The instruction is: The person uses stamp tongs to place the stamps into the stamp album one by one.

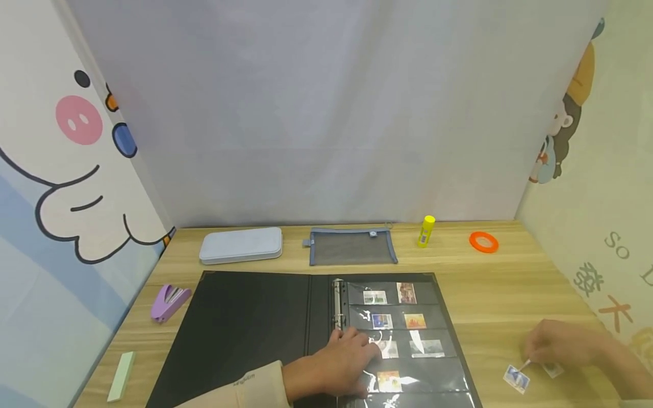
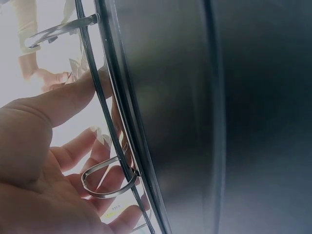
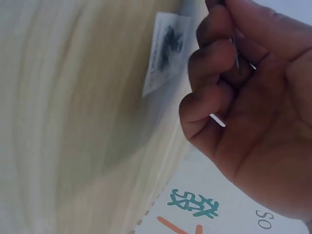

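A black ring binder (image 1: 255, 323) lies spread on the table, its clear pocket page holding several stamps (image 1: 389, 381). My left hand (image 1: 339, 362) rests on that page beside the metal rings (image 2: 109, 187), fingers extended and apart. Off the binder's right side, my right hand (image 1: 558, 343) grips slim tweezers (image 1: 525, 364) with curled fingers. Their tip is right at a loose blue-and-white stamp (image 1: 517, 378). Another stamp (image 1: 552, 370) lies on the table below the hand, partly covered by it. The right wrist view shows a stamp (image 3: 167, 51) near the curled fingers; most of the tweezers is hidden in the palm.
Along the back stand a pale case (image 1: 241, 245), a grey mesh pouch (image 1: 353, 247), a yellow glue stick (image 1: 425, 231) and an orange ring (image 1: 483, 242). At left are a purple stapler (image 1: 170, 303) and a light green strip (image 1: 121, 377). Cloth walls edge the table.
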{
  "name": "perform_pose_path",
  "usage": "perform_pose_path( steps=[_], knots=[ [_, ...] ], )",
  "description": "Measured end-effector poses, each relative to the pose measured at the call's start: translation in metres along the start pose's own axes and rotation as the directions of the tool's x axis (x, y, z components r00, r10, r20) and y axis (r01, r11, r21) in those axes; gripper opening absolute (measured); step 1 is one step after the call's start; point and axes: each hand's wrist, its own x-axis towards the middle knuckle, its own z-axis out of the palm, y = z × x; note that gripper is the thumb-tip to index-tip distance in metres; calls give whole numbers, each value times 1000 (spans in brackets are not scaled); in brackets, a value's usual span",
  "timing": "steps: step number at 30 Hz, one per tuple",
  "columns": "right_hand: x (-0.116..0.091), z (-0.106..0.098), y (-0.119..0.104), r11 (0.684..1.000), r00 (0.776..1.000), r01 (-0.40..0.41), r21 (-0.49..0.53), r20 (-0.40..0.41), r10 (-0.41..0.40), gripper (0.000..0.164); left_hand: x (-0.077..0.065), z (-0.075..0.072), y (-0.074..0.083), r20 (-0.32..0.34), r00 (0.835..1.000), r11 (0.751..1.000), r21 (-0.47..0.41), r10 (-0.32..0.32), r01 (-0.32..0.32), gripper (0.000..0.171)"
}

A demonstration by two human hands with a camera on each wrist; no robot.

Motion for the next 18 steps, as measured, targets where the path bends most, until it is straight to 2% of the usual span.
perform_pose_path(
  steps=[4, 7, 13, 18],
  knots=[
    [6, -4, -3, 996, 996, -24, -90, -83, 16, 21, -1, -1, -1, 12, 1000, 999, -34, -3, 3, 50],
    [17, -9, -10, 992, 992, -14, -125, -126, -2, 22, -2, -2, 0, 21, 1000, 999, -42, -14, 14, 50],
    [53, -14, -30, 967, 980, 35, -252, -181, -83, 13, -1, -1, 0, 17, 1000, 999, -49, -10, 11, 49],
    [87, -7, -50, 951, 974, 80, -298, -181, -138, 10, -1, -1, 1, 15, 1000, 999, -43, -8, 9, 50]
  ],
)
